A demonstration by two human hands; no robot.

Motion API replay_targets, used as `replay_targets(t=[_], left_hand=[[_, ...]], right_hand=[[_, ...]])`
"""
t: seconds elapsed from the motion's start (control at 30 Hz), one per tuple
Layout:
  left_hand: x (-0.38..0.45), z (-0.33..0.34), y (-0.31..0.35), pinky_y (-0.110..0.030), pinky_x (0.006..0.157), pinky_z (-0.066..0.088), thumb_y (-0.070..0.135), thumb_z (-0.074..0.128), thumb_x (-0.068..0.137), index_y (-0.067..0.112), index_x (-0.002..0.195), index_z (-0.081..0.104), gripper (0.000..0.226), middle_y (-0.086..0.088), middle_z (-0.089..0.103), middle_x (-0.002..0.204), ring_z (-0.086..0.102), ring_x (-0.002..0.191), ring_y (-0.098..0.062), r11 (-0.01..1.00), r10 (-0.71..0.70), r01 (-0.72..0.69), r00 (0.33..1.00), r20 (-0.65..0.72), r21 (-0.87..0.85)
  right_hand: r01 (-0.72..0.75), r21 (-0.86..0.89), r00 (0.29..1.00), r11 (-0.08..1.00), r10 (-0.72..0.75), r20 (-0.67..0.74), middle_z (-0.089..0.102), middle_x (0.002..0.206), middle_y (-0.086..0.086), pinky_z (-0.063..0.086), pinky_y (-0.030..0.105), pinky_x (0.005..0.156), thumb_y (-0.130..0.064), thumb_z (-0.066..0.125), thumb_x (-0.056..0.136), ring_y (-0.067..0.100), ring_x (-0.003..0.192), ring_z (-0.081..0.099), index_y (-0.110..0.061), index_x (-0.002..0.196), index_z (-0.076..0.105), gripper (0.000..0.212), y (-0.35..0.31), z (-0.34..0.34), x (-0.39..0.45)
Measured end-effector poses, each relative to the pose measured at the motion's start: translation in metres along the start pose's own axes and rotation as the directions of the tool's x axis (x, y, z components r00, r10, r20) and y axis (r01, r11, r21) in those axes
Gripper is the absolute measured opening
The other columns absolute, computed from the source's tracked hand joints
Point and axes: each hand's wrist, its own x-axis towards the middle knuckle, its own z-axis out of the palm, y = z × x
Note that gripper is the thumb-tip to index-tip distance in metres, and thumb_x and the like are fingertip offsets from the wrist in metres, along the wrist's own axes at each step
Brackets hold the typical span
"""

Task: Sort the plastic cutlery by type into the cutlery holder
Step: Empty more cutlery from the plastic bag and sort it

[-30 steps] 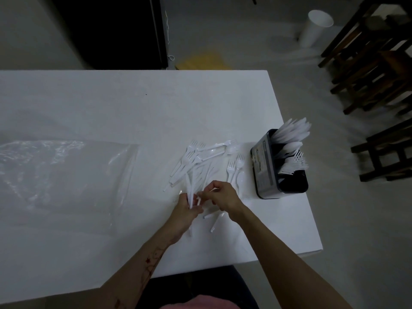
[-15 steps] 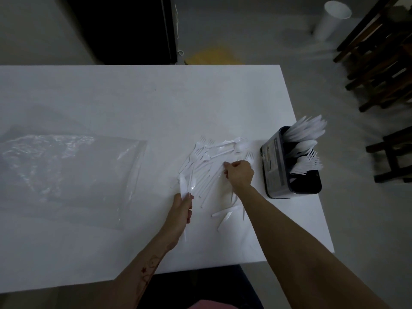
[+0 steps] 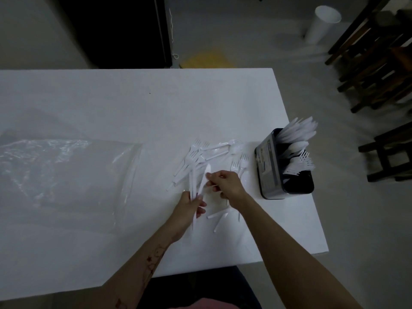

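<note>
A loose pile of white plastic cutlery [image 3: 200, 157], mostly forks, lies on the white table [image 3: 133, 103]. My left hand [image 3: 189, 208] grips a small bunch of white knives [image 3: 193, 181] pointing away from me. My right hand [image 3: 227, 186] pinches one more white knife [image 3: 205, 179] and holds it against that bunch. A black cutlery holder [image 3: 270, 166] stands at the right table edge. Knives, spoons and forks stick out of its separate compartments.
A clear plastic bag [image 3: 66, 170] lies flat on the left of the table. A few cutlery pieces [image 3: 219, 216] lie near my wrists. Dark wooden chairs [image 3: 379, 63] and a white cup [image 3: 321, 23] stand on the floor to the right.
My right hand has pulled back from the pile toward my left hand, bringing a knife to the bunch. My left hand still holds the knives, shifted a little.
</note>
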Motion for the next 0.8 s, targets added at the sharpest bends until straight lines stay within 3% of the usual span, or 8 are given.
replay_targets(t=[0.1,0.2,0.37,0.47,0.53,0.7,0.8], left_hand=[[-0.001,-0.003,-0.008,-0.021,0.066,0.047,0.018,0.043,0.099,0.010,0.105,0.047,0.010,-0.006,0.057,0.089,0.053,0.069,-0.014,1.000,-0.014,0.017,0.994,-0.110,0.026],[-0.004,-0.013,-0.016,-0.023,0.068,0.047,0.014,0.041,0.099,0.014,0.101,0.046,0.006,-0.004,0.058,0.096,0.052,0.071,-0.015,0.999,0.002,0.007,0.985,-0.172,0.053],[-0.008,-0.024,-0.022,-0.023,0.072,0.046,0.011,0.040,0.099,0.012,0.107,0.045,0.009,0.000,0.060,0.095,0.055,0.076,-0.014,0.997,0.015,0.000,0.983,-0.180,0.082],[-0.007,-0.024,-0.021,-0.021,0.074,0.048,0.004,0.038,0.098,0.016,0.107,0.047,0.017,-0.001,0.059,0.095,0.055,0.077,-0.015,0.999,0.011,-0.003,0.986,-0.164,0.048],[-0.008,-0.023,-0.019,-0.021,0.077,0.048,0.002,0.039,0.097,0.020,0.102,0.049,0.022,0.000,0.059,0.095,0.055,0.077,-0.015,0.999,0.019,-0.015,0.989,-0.150,0.029],[-0.007,-0.019,-0.016,-0.023,0.080,0.048,0.000,0.043,0.093,0.019,0.100,0.050,0.021,-0.002,0.060,0.096,0.056,0.082,-0.017,1.000,-0.006,0.005,0.991,-0.132,-0.005],[-0.006,-0.019,-0.016,-0.028,0.085,0.048,0.003,0.047,0.092,0.022,0.095,0.052,0.020,-0.004,0.059,0.100,0.057,0.085,-0.017,0.999,-0.023,0.019,0.990,-0.139,-0.031]], right_hand=[[0.037,-0.196,0.973,0.980,-0.080,-0.215,0.072,0.077,0.003,0.054,0.026,0.062,-0.035,0.067,0.090,0.013,0.063,0.067,-0.011,0.089,0.066,0.024,0.016,0.011,0.007],[-0.021,-0.435,0.957,0.900,-0.108,-0.270,0.069,0.082,0.004,0.055,0.033,0.070,-0.041,0.068,0.086,0.023,0.074,0.069,-0.014,0.092,0.060,0.029,0.027,0.019,0.011],[-0.063,-0.451,0.965,0.890,-0.061,-0.256,0.072,0.081,0.010,0.061,0.035,0.068,-0.033,0.068,0.081,0.023,0.066,0.070,-0.005,0.092,0.065,0.030,0.026,0.021,0.015],[-0.081,-0.467,0.971,0.881,-0.035,-0.235,0.070,0.062,0.007,0.053,0.018,0.052,-0.025,0.063,0.083,0.011,0.043,0.064,0.001,0.084,0.070,0.027,0.024,0.016,0.012],[-0.086,-0.496,0.975,0.864,-0.030,-0.221,0.068,0.057,0.006,0.048,0.016,0.046,-0.024,0.061,0.084,0.008,0.038,0.059,0.002,0.081,0.070,0.027,0.024,0.013,0.008],[-0.046,-0.551,0.970,0.834,-0.093,-0.223,0.069,0.072,0.009,0.061,0.032,0.062,-0.039,0.074,0.079,0.021,0.056,0.069,-0.004,0.085,0.064,0.037,0.029,0.015,0.012],[-0.023,-0.549,0.976,0.836,-0.099,-0.193,0.071,0.069,0.010,0.060,0.030,0.066,-0.029,0.072,0.083,0.019,0.058,0.069,-0.003,0.078,0.069,0.027,0.022,0.010,0.010]])
